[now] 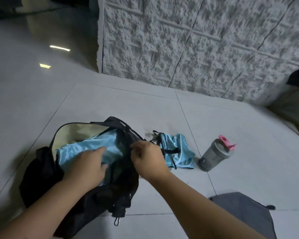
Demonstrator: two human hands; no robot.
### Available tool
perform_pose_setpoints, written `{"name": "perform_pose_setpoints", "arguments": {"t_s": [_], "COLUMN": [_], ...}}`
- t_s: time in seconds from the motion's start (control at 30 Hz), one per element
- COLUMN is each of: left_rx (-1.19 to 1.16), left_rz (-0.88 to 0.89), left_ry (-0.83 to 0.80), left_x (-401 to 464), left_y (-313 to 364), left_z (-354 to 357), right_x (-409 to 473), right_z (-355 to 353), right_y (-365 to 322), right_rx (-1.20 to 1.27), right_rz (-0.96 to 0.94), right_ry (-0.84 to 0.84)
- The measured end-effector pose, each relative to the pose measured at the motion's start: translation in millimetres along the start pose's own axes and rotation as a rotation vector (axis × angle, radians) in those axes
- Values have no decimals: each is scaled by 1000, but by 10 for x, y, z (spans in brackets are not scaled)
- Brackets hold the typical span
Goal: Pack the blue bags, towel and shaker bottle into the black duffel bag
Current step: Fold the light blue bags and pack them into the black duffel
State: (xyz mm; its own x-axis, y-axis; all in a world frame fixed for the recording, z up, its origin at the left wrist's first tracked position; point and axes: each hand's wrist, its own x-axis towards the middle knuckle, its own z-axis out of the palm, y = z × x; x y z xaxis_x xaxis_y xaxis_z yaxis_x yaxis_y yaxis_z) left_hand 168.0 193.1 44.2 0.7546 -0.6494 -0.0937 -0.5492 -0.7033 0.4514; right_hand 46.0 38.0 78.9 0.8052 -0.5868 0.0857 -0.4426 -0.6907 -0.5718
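Under left-hand (86, 165) fingers: light blue shiny fabric bag (86, 145), lying inside open mouth of soft black duffel bag (41, 171). Fingers straight, flat on the cloth, thumb to the right; likely pressing it down to make room. Right hand (148, 160) just right of those fingers, curled and pinching the duffel's black rim and strap, apparently holding the mouth open for the left. Beyond right-hand fingertips, touching distance: second light blue fabric bag with black drawstring (178, 153), flat on pale floor tiles (128, 104), not yet packed. Further right, apart: grey plastic shaker bottle with pink flip lid (214, 153), tipped on its side. Near right forearm: dark grey folded cloth (243, 209), probably the towel. Judgement: one of four items in.
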Motion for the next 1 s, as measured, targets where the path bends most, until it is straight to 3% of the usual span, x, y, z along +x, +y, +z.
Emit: {"name": "perform_pose_setpoints", "arguments": {"t_s": [0.1,0.3,0.5,0.6,0.7,0.83,1.0], "left_rx": [-300,-263,-379,-354,-338,-480,-475], "left_rz": [3,270,438,365,210,-17,-129], "left_ry": [82,267,-30,-245,-393,-343,-318], "left_x": [-13,-26,57,131,255,416,328], "left_y": [272,824,1453,1636,1663,1612,1591], "left_z": [22,262,794,1154,1488,1794,1927], "right_x": [-51,-117,23,137,158,-172,-696], "right_z": [-194,-201,-5,169,198,120,-107], "right_y": [452,1445,1986,2171,2249,2248,2124], "right_rx": [119,88,162,144,174,350,476], "right_rz": [220,527,596,567,559,496,517], "right_ry": [66,54,23,-127,-156,-172,-559]}}
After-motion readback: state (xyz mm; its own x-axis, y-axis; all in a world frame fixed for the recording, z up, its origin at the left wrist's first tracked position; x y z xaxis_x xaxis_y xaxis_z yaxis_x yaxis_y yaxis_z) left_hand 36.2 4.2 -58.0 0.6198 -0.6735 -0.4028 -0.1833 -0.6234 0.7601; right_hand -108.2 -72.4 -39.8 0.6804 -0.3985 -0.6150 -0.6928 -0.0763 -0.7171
